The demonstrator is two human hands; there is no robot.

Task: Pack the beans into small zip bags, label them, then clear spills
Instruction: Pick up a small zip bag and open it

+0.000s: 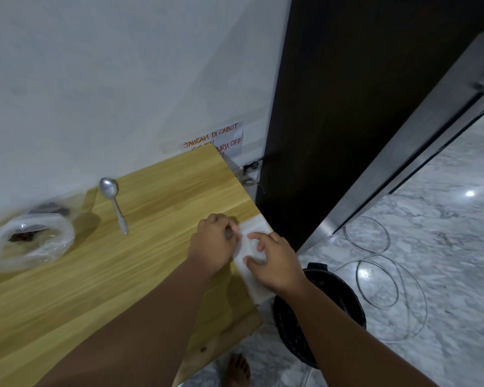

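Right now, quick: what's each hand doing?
Left hand: fingers curled at the edge of the white sheet; grip cannot be told.
Right hand: open, fingertips pressing the white sheet.

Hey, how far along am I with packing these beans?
Early. Done: nothing; no filled or labelled bag shows. In hand: left hand and right hand finger a white stack, probably the zip bags, at the table edge. Left: beans sit in the big plastic bag, spoon lies idle; filling, labelling, cleanup.

The pale yellow table top (123,289) is smooth, matt, grained wood; the small silver spoon (113,202) is shiny metal. The clear crinkled bag (53,247) is thin glossy plastic, the grey-veined floor (444,247) polished stone.
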